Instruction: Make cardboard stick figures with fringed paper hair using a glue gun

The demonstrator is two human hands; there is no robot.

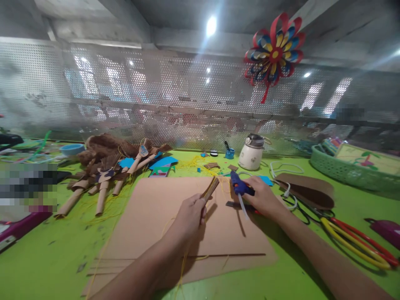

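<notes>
My left hand [192, 212] is closed around a narrow folded strip of brown paper [210, 188], which points up and away from me. In my right hand [262, 193] is a blue hot glue gun [238, 183], with a pale glue stick [243, 206] jutting from its rear. The two hands are apart, both over a large sheet of brown paper [156, 208]. Yellow threads [183, 266] trail below my left hand and across the sheet. Under the glue gun lies a dark flat tool [233, 204], partly hidden by my right hand. One thin brown strip [231, 254] rests near the sheet's front edge.
Brown paper figures [104, 189] with yellow threads are heaped at left. A white bottle [250, 155] stands behind the sheet. Right of it lie a white cable [289, 168], scissors with red and yellow handles [353, 239] and a green basket [353, 173]. A perforated screen [175, 96] backs the table.
</notes>
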